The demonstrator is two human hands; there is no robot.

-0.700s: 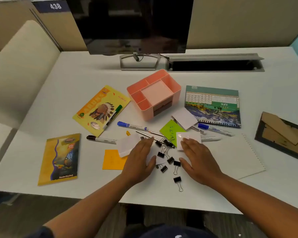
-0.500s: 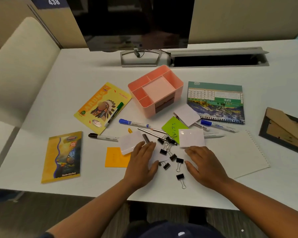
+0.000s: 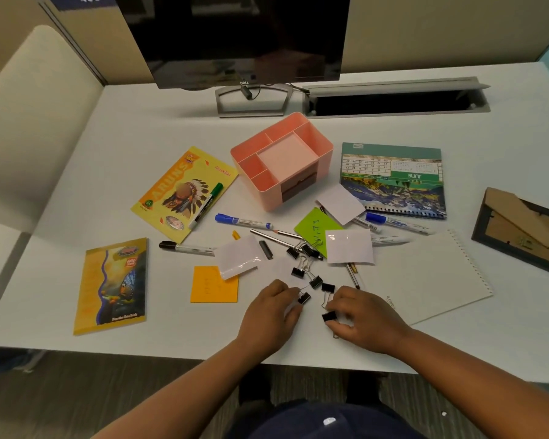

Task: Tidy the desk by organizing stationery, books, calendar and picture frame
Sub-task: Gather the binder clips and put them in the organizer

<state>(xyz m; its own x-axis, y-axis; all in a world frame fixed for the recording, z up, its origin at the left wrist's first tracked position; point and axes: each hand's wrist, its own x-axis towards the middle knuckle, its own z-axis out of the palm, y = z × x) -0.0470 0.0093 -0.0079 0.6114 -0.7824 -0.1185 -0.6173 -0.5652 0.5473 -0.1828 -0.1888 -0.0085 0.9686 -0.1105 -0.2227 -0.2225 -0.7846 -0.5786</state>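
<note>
Several black binder clips (image 3: 298, 271) lie scattered at the desk's front centre. My left hand (image 3: 268, 315) has its fingertips pinched on one binder clip (image 3: 304, 298). My right hand (image 3: 363, 320) curls around another binder clip (image 3: 329, 316). Behind them stands a pink organizer (image 3: 322, 147) with empty compartments. Markers (image 3: 243, 221), pens, and orange (image 3: 214, 285), green (image 3: 313, 224) and white sticky notes (image 3: 349, 247) lie about. A June calendar (image 3: 392, 179) lies flat to the right, and a picture frame (image 3: 520, 229) lies face down at the far right. Two books (image 3: 184, 191) (image 3: 113, 285) lie on the left.
A white spiral notebook (image 3: 431, 274) lies right of my right hand. A dark monitor (image 3: 235, 39) on a grey stand and an open cable hatch (image 3: 393, 101) sit at the back. A beige partition borders the desk's left side.
Both hands drew back toward the front edge and went from flat, spread fingers to curled fingers closing on binder clips.
</note>
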